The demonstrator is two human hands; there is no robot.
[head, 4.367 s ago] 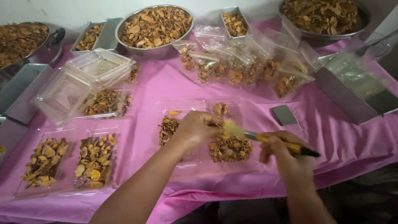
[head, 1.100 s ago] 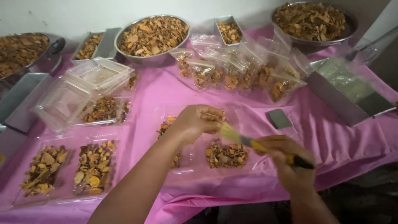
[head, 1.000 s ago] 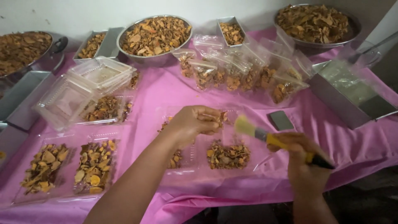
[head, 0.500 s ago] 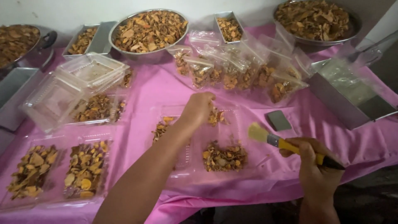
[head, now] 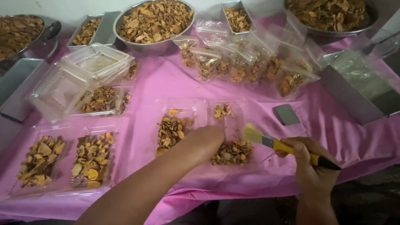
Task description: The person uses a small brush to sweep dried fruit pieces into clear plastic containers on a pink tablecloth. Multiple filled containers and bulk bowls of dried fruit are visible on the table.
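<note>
My left hand (head: 204, 141) lies knuckles-up on a clear plastic tray (head: 200, 102) in the middle of the pink cloth. Its fingers curl down between a compartment of dried orange-brown slices (head: 171, 128) and a nearer heap of slices (head: 233, 153), and the fingertips are hidden. My right hand (head: 311, 166) grips the yellow and black handle of a flat brush (head: 275, 143). The pale bristles hover just right of my left hand, above the nearer heap. A few slices (head: 223, 111) lie in the tray's far compartment.
Metal bowls of slices stand at the back (head: 154, 21), (head: 329, 16), (head: 21, 29). Several filled bags (head: 241, 62) lie behind the tray. Empty stacked trays (head: 83, 71) and filled trays (head: 66, 160) sit left. A metal box (head: 358, 87) and a small grey block (head: 286, 114) are right.
My left hand has drawn back from the tray's far compartment to its near middle. The brush has swung left and lower, closer to the heap of slices.
</note>
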